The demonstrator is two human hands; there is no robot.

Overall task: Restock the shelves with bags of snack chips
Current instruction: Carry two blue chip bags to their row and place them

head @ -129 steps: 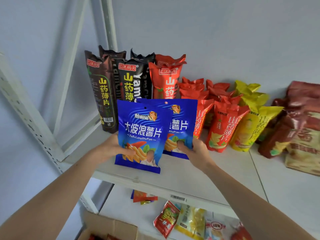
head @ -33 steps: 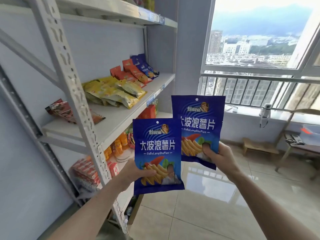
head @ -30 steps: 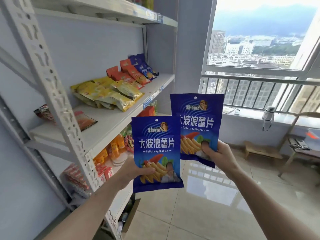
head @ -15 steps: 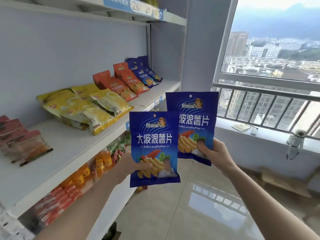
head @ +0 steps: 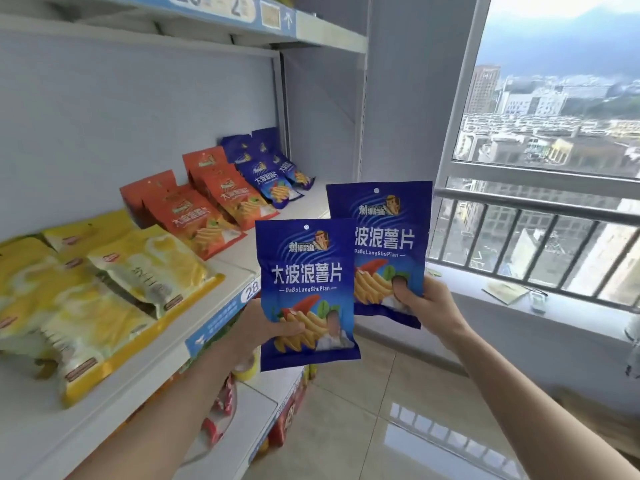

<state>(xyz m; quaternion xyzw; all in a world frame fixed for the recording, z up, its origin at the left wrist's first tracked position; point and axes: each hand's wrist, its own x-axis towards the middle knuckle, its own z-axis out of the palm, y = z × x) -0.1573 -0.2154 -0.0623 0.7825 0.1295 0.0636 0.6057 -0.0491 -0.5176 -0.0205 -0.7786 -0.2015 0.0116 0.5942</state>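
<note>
The white shelf (head: 239, 268) has a bare front strip beside the orange bags (head: 204, 216). Yellow bags (head: 104, 292) crowd its near end; blue bags (head: 273, 174) fill the far corner

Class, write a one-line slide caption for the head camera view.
Left hand and right hand each hold a blue chip bag beside a snack shelf.

Two blue bags held up: near one (head: 306, 292), far one (head: 384, 244), both with white lettering, faint wavy lines, yellow ridged chips, red chili, green leaves. On white shelf (head: 239, 261): yellow bags (head: 104, 292), orange-red bags (head: 204, 209), more blue bags (head: 270, 168). Blue edge label (head: 221, 320) with white print. Pale grey-blue wall (head: 138, 116). Glossy beige floor tiles (head: 398, 427).
</note>
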